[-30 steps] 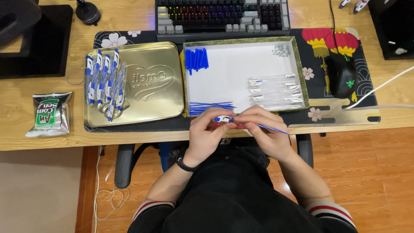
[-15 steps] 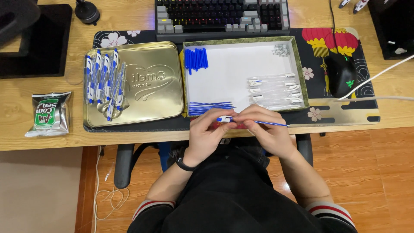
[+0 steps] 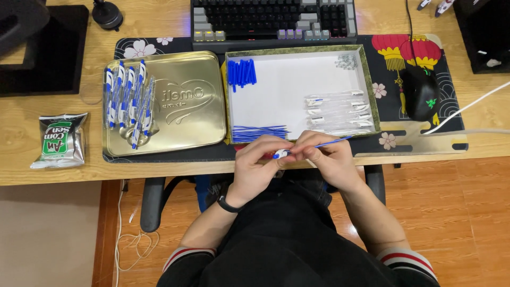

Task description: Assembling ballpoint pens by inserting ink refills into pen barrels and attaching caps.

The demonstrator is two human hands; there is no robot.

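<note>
Landmark: white-lined tray (image 3: 372,74) at desk centre.

Far left of tray: foil snack packet (image 3: 59,141) on bare desk. Nearer, just left of tray: gold tin lid (image 3: 180,106), finished blue-and-white pens (image 3: 127,101) lying on its left part.

Inside tray: blue caps (image 3: 241,73) top left, thin blue refills (image 3: 258,133) bottom left, clear barrels (image 3: 337,112) at right.

Just below tray's front edge: left hand (image 3: 257,167), fingers curled narrow around a pen piece (image 3: 281,154) with a blue-and-white end. Touching it, right hand (image 3: 326,159), fingers pinched on a blue refill (image 3: 332,142) that slants up toward tray's lower right.

Right of tray: black mouse (image 3: 421,93) on patterned mat (image 3: 404,58).
</note>
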